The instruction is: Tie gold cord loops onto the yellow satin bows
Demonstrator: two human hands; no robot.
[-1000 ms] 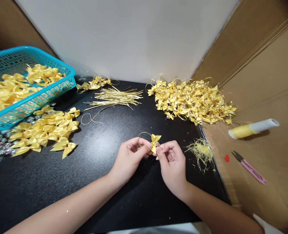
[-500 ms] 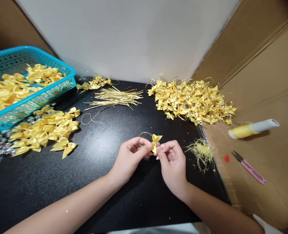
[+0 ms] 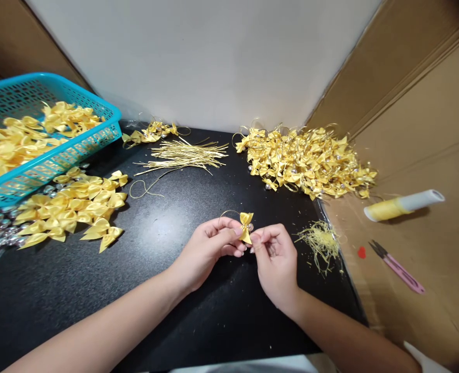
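Turquoise plastic basket at far left, beside loose yellow bows. Rightward, left forearm slanting up from below, left hand gripping a satin bow between thumb and curled fingers. Held on end over the black tabletop: glossy yellow, gathered at the middle, flared above and below, gold cord arching leftward, silver ball at its right edge. Just beside it, right hand with fingers curled inward; cannot tell whether closed on the lower tail.
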